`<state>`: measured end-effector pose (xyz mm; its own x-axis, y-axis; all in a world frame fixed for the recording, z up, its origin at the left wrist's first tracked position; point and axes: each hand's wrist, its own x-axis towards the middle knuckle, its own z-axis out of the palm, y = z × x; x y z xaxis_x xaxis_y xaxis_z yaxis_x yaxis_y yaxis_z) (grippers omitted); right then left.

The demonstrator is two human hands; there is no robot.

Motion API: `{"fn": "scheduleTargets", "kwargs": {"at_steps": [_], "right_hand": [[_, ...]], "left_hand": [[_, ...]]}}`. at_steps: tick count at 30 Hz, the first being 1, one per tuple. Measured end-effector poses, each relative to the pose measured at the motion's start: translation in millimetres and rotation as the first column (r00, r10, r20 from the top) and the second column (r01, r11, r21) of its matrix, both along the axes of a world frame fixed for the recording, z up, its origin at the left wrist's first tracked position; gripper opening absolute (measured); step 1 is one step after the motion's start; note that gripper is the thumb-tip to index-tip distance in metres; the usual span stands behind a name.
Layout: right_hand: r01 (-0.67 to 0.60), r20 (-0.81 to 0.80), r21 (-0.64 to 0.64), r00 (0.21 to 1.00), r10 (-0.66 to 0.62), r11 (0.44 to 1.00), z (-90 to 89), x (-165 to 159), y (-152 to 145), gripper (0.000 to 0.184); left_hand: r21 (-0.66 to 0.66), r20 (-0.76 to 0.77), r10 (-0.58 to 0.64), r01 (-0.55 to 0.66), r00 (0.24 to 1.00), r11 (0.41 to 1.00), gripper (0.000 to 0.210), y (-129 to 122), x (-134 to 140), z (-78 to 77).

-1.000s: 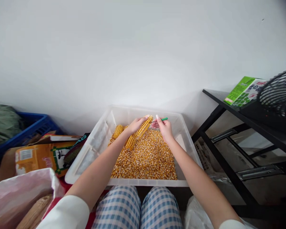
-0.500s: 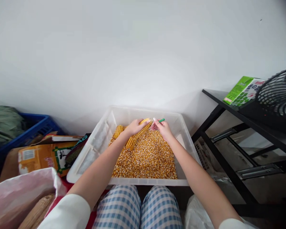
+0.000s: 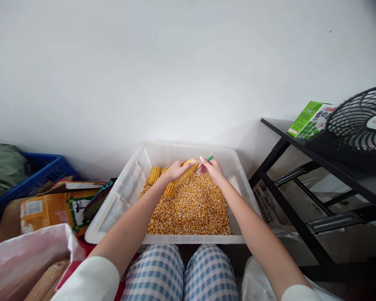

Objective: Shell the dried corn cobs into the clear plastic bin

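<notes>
My left hand [image 3: 176, 170] is wrapped over a yellow corn cob [image 3: 188, 172], which lies tilted with its far end toward my right hand. In my right hand [image 3: 211, 169] is a thin tool with a green handle [image 3: 210, 158]; its slim shaft points down at the cob's end, and whether the tip touches cannot be made out. Beneath both hands, loose corn kernels [image 3: 191, 213] fill much of a translucent plastic bin [image 3: 192, 239]. More whole cobs [image 3: 153, 174] lie at the bin's left side, partly hidden by my left arm.
A black shelf frame [image 3: 288, 200] stands at right, carrying a green-and-white box [image 3: 310, 120] and a black fan [image 3: 363, 119]. To the left are a blue crate [image 3: 47, 167], an orange package [image 3: 50, 211] and a white sack [image 3: 34, 246]. A white wall rises behind the bin.
The view has shifted slightly, so the shelf and fan sit further left. The green-handled tool now tilts more steeply, with its shaft showing beside the cob. My left hand keeps its hold.
</notes>
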<state>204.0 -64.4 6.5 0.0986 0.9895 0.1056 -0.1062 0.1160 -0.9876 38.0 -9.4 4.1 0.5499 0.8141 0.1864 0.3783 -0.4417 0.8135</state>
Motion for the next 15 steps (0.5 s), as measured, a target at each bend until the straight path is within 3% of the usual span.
{"fn": "scheduleTargets", "kwargs": {"at_steps": [6, 13, 15], "right_hand": [[0.037, -0.053, 0.120, 0.998, -0.031, 0.992, 10.7, -3, -2, 0.036], [-0.013, 0.030, 0.091, 0.999, 0.010, 0.996, 5.1, -15, -3, 0.041], [0.023, 0.041, 0.104, 0.999, -0.028, 0.994, 7.6, -16, -5, 0.041]], "left_hand": [[-0.156, 0.140, 0.018, 0.004, 0.990, 0.988, 0.057, 10, 1, -1.4], [-0.232, 0.213, 0.075, -0.025, 0.974, 0.972, 0.061, 10, -1, 3.0], [-0.255, 0.211, 0.075, -0.019, 0.975, 0.967, 0.062, 9, -2, 3.8]]}}
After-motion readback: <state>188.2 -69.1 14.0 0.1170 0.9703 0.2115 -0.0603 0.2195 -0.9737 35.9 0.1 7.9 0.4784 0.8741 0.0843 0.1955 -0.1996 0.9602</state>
